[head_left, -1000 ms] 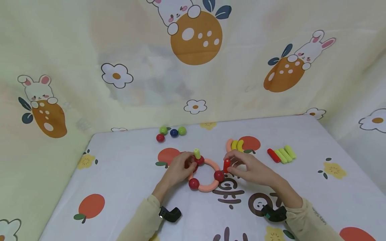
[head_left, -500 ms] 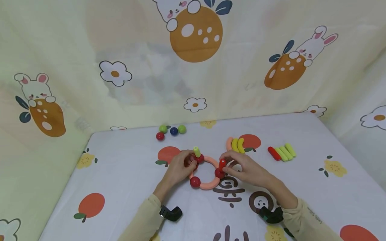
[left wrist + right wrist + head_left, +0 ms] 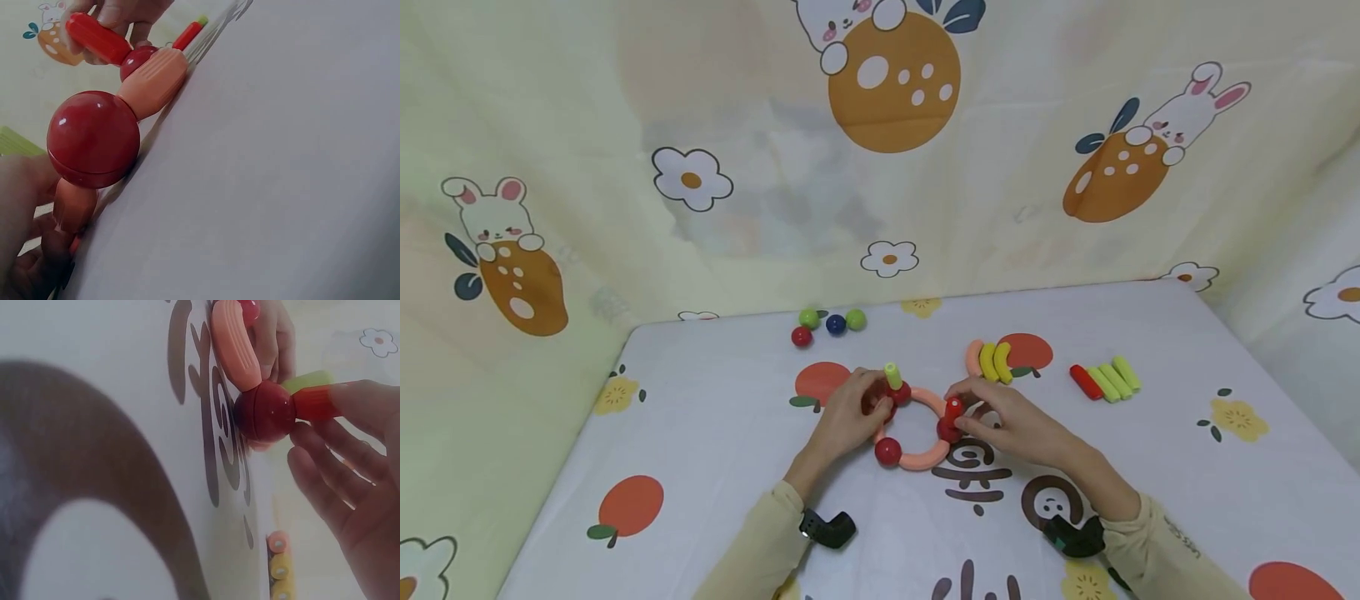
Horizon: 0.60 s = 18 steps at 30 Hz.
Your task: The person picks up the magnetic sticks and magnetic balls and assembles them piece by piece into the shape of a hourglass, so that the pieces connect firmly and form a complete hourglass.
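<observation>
On the table lies a ring of salmon curved sticks (image 3: 927, 458) joined by red balls (image 3: 888, 452). A lime stick (image 3: 892, 375) stands up from the ball at its far left. My left hand (image 3: 848, 417) grips the ring's left side, thumb and fingers around it, partly covering a red ball there. Between thumb and fingers of my right hand (image 3: 1018, 423), a red stick (image 3: 952, 411) is pinched. Its lower end meets the right-hand red ball (image 3: 948, 431); in the right wrist view the stick (image 3: 314, 403) touches that ball (image 3: 265, 412).
Green, blue and red balls (image 3: 836, 325) sit at the back left. Behind the right hand are a salmon and two yellow curved sticks (image 3: 987, 362). Farther right lie a red stick (image 3: 1086, 382) and several lime sticks (image 3: 1115, 380). A patterned cloth hangs behind the table.
My right hand has moved left, bringing the red stick from beside the ring onto the right-hand ball. My left hand has kept its grip on the ring.
</observation>
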Each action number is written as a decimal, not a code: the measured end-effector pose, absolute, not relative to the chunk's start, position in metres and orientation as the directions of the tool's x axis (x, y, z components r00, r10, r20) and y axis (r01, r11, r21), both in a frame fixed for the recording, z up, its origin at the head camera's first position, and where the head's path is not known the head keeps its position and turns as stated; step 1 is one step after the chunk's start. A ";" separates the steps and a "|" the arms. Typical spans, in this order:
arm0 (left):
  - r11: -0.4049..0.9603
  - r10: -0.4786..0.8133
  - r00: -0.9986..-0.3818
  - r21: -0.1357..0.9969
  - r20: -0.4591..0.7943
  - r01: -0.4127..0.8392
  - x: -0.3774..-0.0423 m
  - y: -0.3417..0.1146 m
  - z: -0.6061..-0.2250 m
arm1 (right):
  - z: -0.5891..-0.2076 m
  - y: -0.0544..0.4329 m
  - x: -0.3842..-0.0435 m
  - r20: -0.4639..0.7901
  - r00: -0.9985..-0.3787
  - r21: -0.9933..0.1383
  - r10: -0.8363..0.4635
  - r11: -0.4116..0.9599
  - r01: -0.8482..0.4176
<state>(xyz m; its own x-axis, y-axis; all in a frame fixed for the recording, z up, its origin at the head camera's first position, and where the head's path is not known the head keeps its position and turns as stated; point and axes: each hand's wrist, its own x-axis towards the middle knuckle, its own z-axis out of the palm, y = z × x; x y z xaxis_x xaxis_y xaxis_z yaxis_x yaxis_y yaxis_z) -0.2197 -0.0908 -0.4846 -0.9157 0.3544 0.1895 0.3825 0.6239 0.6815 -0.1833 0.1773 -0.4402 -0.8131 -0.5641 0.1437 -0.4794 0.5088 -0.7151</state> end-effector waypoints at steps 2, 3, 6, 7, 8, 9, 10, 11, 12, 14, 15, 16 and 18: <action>0.635 0.363 -0.911 0.663 0.197 0.397 -0.220 -0.091 -0.485 | -0.441 0.178 -0.183 0.123 -0.814 -0.717 -0.567 0.517 -0.468; 0.637 0.369 -0.908 0.658 0.196 0.401 -0.219 -0.091 -0.486 | -0.440 0.178 -0.183 0.113 -0.814 -0.717 -0.570 0.520 -0.463; 0.636 0.390 -0.902 0.653 0.187 0.411 -0.219 -0.092 -0.486 | -0.439 0.181 -0.184 0.083 -0.811 -0.722 -0.579 0.525 -0.449; 0.636 0.393 -0.902 0.656 0.177 0.406 -0.219 -0.092 -0.486 | -0.439 0.183 -0.184 0.075 -0.812 -0.721 -0.579 0.531 -0.446; 0.636 0.396 -0.902 0.658 0.170 0.403 -0.219 -0.092 -0.486 | -0.438 0.185 -0.186 0.065 -0.815 -0.718 -0.576 0.540 -0.440; 0.635 0.398 -0.902 0.660 0.165 0.401 -0.219 -0.092 -0.486 | -0.437 0.188 -0.187 0.059 -0.820 -0.712 -0.569 0.551 -0.434; 0.634 0.401 -0.902 0.662 0.160 0.399 -0.220 -0.092 -0.485 | -0.435 0.192 -0.188 0.059 -0.826 -0.707 -0.560 0.560 -0.431; 0.632 0.401 -0.902 0.666 0.157 0.397 -0.220 -0.092 -0.485 | -0.434 0.197 -0.189 0.059 -0.834 -0.701 -0.548 0.572 -0.426; 0.630 0.403 -0.902 0.667 0.155 0.397 -0.220 -0.092 -0.485 | -0.431 0.202 -0.191 0.066 -0.843 -0.690 -0.534 0.586 -0.426; 0.627 0.404 -0.902 0.672 0.151 0.393 -0.220 -0.092 -0.485 | -0.427 0.214 -0.195 0.086 -0.857 -0.671 -0.508 0.606 -0.427; 0.626 0.404 -0.903 0.675 0.147 0.390 -0.221 -0.093 -0.484 | -0.424 0.221 -0.196 0.097 -0.863 -0.661 -0.496 0.616 -0.428; 0.623 0.403 -0.904 0.680 0.143 0.386 -0.221 -0.093 -0.484 | -0.421 0.228 -0.198 0.103 -0.868 -0.651 -0.486 0.627 -0.429; 0.618 0.403 -0.906 0.691 0.130 0.374 -0.221 -0.093 -0.484 | -0.417 0.242 -0.201 0.102 -0.880 -0.626 -0.464 0.657 -0.419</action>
